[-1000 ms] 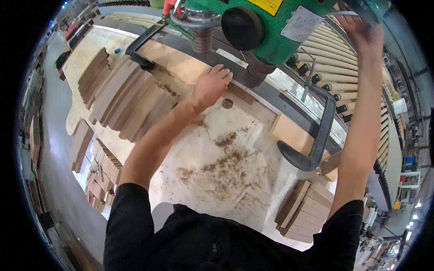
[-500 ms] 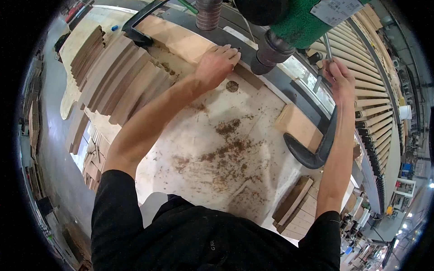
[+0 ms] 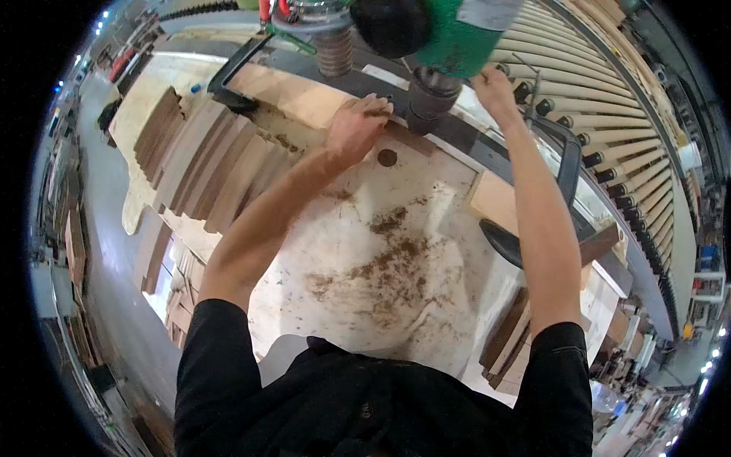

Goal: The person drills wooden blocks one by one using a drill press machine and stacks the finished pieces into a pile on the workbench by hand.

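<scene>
My left hand (image 3: 359,129) is closed on a narrow brown wooden piece (image 3: 413,142) that lies along the dark fence, just left of the drill chuck (image 3: 432,99). Its fingertips curl over the far side of the wood. My right hand (image 3: 495,93) is raised beside the green drill press head (image 3: 464,42), whose edge hides its fingers, so their grip cannot be made out. Below my hands, brown wood dust (image 3: 396,259) is scattered over the pale worktable (image 3: 320,244), with a round hole near my left wrist.
Curved wooden pieces (image 3: 221,164) stand in rows at left. A black clamp (image 3: 232,95) holds a pale board (image 3: 293,95); another clamp (image 3: 502,242) sits by a pale block (image 3: 493,196) under my right forearm. Long wooden rods (image 3: 609,122) lie at right. More wooden pieces (image 3: 509,335) lie near my right elbow.
My right hand has moved left and up from a metal lever to the side of the green head. My left hand stays at the wooden piece. The whole view has shifted slightly.
</scene>
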Motion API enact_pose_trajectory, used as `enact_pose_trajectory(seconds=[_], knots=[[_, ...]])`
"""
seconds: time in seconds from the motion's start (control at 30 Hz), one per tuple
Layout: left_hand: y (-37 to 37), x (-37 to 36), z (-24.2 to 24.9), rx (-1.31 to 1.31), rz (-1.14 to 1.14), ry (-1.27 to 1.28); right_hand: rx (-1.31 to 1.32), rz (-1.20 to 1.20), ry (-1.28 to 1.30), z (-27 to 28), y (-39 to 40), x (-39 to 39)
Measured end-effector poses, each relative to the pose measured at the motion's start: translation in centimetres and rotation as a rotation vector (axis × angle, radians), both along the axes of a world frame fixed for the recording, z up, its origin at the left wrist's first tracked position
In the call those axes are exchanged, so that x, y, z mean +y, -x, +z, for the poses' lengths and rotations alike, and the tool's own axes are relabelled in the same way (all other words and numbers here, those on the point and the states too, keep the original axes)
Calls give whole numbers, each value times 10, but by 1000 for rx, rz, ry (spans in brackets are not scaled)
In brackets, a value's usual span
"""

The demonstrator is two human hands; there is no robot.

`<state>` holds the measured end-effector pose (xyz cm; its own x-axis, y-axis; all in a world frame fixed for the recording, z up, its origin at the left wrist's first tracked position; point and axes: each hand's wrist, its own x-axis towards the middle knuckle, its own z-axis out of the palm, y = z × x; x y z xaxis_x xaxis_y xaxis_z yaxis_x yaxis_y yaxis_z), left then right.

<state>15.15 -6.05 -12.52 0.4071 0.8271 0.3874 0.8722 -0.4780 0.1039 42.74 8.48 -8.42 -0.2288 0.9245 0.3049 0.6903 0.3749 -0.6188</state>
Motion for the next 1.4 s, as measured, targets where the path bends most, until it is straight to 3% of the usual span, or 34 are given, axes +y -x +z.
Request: enact_pose_trajectory(seconds=[0.03, 0.07, 0.1, 0.2, 0.27, 0.33, 0.37, 0.43, 0.53, 0.77, 0.8, 0.97, 1.0, 1.07, 1.17, 1.4], knots=[[-1, -1, 7, 33, 27, 52, 47, 11, 14, -4, -2, 1], [8, 9, -17, 31, -38, -203, 87, -12, -17, -8, -3, 0], [7, 9, -15, 4, -34, -172, 121, -30, -45, -12, -5, -1], [6, 7, -9, -89, -33, -71, -113, -138, -8, 15, -43, -33], [11, 9, -8, -11, 5, -138, -90, -186, -97, 27, -85, -45], [29, 25, -30, 154, 73, -254, -70, -246, -101, 88, -106, -82], [35, 24, -24, 138, 91, -199, -85, -242, -366, 100, -119, -83], [40, 20, -1, 111, 128, -92, -79, -174, -378, 146, -122, -91], [52, 28, 4, 118, -13, -148, -101, -162, -301, 172, -120, -88], [10, 36, -9, -63, -175, -117, -43, -180, -230, 160, -120, -91], [3, 37, 0, -82, -267, -3, -65, -189, -221, 161, -120, -92], [-4, 41, 3, 43, -214, 9, -214, -137, -110, 118, -117, -85], [-3, 37, 5, 29, -203, 40, -298, -209, -206, 81, -104, -75], [-5, 32, 13, 12, -158, 83, -323, -170, -170, 57, -87, -63], [-5, 34, 8, -90, -199, 5, -335, -114, -61, 37, -64, -44], [-3, 38, 8, -73, -203, 84, -343, -97, 37, 2, -11, 5]])
